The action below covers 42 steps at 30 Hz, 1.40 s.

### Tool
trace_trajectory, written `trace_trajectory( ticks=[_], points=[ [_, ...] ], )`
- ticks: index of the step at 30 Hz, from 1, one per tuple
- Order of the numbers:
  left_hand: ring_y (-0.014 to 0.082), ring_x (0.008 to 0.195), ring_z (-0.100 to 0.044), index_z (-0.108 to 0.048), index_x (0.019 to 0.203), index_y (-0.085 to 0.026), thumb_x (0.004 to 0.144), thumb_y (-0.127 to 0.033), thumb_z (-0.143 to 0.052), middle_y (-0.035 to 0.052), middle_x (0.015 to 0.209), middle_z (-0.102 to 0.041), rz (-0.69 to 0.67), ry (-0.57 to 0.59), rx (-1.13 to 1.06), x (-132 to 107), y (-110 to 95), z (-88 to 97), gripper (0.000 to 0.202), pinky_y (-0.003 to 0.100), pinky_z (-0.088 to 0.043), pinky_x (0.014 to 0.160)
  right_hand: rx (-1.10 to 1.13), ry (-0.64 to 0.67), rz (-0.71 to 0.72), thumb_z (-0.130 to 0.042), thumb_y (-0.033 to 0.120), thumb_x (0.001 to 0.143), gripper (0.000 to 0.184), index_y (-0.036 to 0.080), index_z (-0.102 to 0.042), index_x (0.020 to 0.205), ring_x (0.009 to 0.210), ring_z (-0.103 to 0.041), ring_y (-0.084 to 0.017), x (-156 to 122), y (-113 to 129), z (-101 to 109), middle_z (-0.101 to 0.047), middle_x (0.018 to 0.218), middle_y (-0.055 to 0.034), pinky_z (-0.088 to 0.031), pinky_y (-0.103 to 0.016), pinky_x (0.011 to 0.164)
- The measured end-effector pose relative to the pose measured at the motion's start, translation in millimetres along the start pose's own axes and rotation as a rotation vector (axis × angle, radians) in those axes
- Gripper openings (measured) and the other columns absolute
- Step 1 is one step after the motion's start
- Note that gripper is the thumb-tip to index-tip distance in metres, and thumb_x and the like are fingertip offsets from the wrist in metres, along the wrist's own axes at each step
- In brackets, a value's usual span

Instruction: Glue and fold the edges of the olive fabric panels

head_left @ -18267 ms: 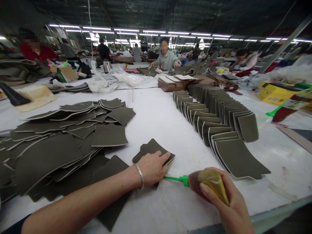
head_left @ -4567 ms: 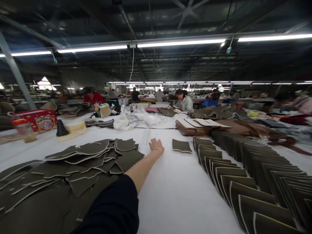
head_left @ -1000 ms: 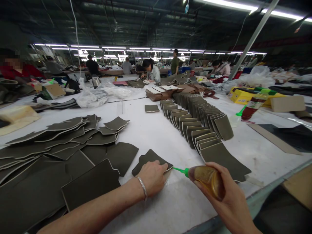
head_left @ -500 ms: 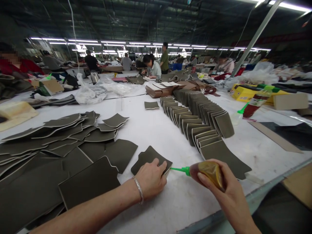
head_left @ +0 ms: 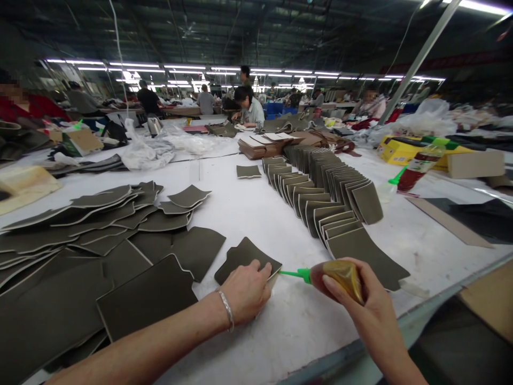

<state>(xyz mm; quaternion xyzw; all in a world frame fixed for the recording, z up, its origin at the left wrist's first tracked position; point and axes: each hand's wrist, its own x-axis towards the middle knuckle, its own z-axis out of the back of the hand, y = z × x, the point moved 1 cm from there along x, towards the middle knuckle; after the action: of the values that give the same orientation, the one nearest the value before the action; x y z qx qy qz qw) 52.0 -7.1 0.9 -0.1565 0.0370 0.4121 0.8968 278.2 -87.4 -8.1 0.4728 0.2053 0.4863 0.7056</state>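
My left hand (head_left: 246, 291) holds a dark olive leather-like panel (head_left: 244, 252) down on the white table. Its fingers are bent over the panel's near edge; the thumb is hidden. A squeeze bottle (head_left: 336, 278) of amber liquid is gripped in my right hand (head_left: 371, 299), tilted nearly flat. The bottle's green nozzle (head_left: 294, 273) points left, with its tip at the panel's pale right edge. Left of my hands lies a loose heap of similar panels (head_left: 148, 299). To the right, a curved row of panels (head_left: 316, 208) overlaps on the table.
A single small panel (head_left: 248, 171) lies farther back. Behind it are brown stacked pieces (head_left: 266, 145) and clear plastic bags (head_left: 148, 152). At right stand another bottle (head_left: 419, 168) and a yellow box (head_left: 395, 149). The table edge (head_left: 340, 361) runs near my right forearm. Several people work farther off.
The nozzle tip stays at the panel's right edge, and both hands are almost where they were. The view has shifted slightly. A standing person in the background has moved left.
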Motion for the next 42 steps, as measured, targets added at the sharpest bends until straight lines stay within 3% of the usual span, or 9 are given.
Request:
trace_trajectory(
  ticks=[6,10,15,19,26,31,36,42],
  points=[
    [0.0283,0.084,-0.066,-0.049,0.136,-0.013,0.091,-0.026,-0.036,0.0124,0.104,-0.061,-0.023,-0.013,-0.011,-1,3,-1.8,0.049,0.044,-0.054,0.078,0.116,0.159,-0.021,-0.068,0.058,0.079,0.047,0.024,-0.054,0.108,0.083,-0.062,-0.024,-11,1,-5,-0.065,0.090,-0.0002,-0.047,-0.031,0.073],
    [0.0283,0.086,-0.066,-0.048,0.137,-0.014,0.092,-0.025,-0.035,0.0123,0.103,-0.061,-0.039,-0.010,-0.029,-1,5,-1.5,0.049,0.044,-0.054,0.079,0.089,0.094,-0.030,-0.070,0.060,0.076,0.051,0.023,-0.055,0.108,0.086,-0.061,-0.025,-13,-3,-4,-0.065,0.093,-0.0016,-0.047,-0.031,0.073],
    [0.0283,0.087,-0.066,-0.046,0.139,-0.012,0.091,-0.023,-0.035,0.0125,0.103,-0.061,-0.058,0.003,-0.039,-1,8,-1.0,0.050,0.043,-0.054,0.080,0.168,0.182,-0.053,-0.070,0.056,0.078,0.044,0.025,-0.055,0.107,0.086,-0.059,-0.022,-26,1,-8,-0.063,0.092,0.0015,-0.044,-0.028,0.077],
    [0.0275,0.086,-0.066,-0.046,0.139,-0.013,0.092,-0.024,-0.035,0.0120,0.103,-0.061,-0.053,0.000,-0.041,-2,7,0.1,0.049,0.042,-0.054,0.080,0.186,0.113,-0.088,-0.071,0.056,0.076,0.047,0.025,-0.056,0.108,0.086,-0.059,-0.022,-33,5,-10,-0.063,0.093,0.0009,-0.044,-0.028,0.076],
    [0.0297,0.087,-0.067,-0.045,0.140,-0.012,0.091,-0.023,-0.036,0.0132,0.106,-0.061,-0.044,0.007,-0.043,-4,6,2.0,0.051,0.045,-0.054,0.081,0.202,0.107,-0.089,-0.071,0.052,0.076,0.042,0.025,-0.056,0.105,0.086,-0.058,-0.021,-42,12,-12,-0.063,0.093,0.0017,-0.044,-0.027,0.077],
    [0.0294,0.085,-0.067,-0.046,0.140,-0.012,0.091,-0.023,-0.036,0.0131,0.104,-0.061,-0.046,0.007,-0.032,-3,6,1.0,0.051,0.045,-0.055,0.079,0.255,0.179,-0.089,-0.070,0.052,0.076,0.044,0.025,-0.057,0.107,0.090,-0.058,-0.022,-42,8,-12,-0.062,0.098,0.0011,-0.044,-0.026,0.079],
    [0.0282,0.084,-0.067,-0.045,0.140,-0.012,0.091,-0.024,-0.037,0.0129,0.105,-0.061,-0.053,0.013,-0.027,-3,6,1.0,0.050,0.044,-0.055,0.079,0.204,0.106,-0.055,-0.071,0.050,0.076,0.042,0.025,-0.057,0.107,0.087,-0.059,-0.023,-40,6,-11,-0.063,0.095,0.0001,-0.046,-0.027,0.076],
    [0.0281,0.084,-0.067,-0.044,0.140,-0.012,0.091,-0.024,-0.037,0.0129,0.106,-0.061,-0.046,0.023,-0.014,-4,5,1.7,0.051,0.043,-0.055,0.078,0.163,0.199,0.022,-0.069,0.051,0.079,0.044,0.025,-0.056,0.112,0.090,-0.060,-0.022,-36,-11,-6,-0.062,0.101,-0.0012,-0.047,-0.026,0.077]
  ],
)
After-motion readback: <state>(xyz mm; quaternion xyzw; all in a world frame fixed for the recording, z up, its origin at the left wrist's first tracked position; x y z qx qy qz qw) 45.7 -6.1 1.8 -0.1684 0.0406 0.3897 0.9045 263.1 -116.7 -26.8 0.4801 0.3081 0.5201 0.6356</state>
